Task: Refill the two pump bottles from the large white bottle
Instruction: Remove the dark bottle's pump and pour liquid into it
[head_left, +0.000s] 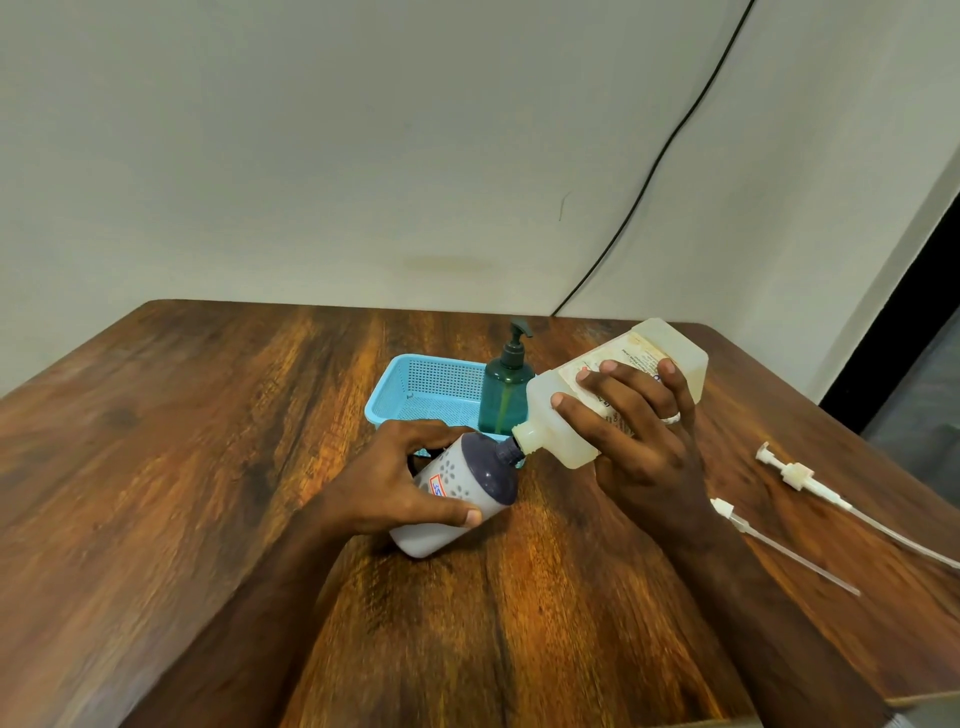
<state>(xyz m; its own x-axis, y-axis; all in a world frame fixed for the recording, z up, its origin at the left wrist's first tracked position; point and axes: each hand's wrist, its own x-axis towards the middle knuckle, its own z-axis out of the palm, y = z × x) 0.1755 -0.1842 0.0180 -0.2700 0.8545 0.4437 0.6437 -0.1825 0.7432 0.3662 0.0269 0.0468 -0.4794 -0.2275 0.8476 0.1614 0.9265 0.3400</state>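
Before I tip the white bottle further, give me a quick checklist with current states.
1. White bottle mouth meets grey bottle neck: ok.
2. Left hand grips grey bottle: ok.
3. Right hand grips white bottle: ok.
4. Grey bottle upright: not ok, tilted toward the white one.
5. Liquid flowing, fill level: cannot tell.
6. Two pumps lie clear on the table, right side: ok.
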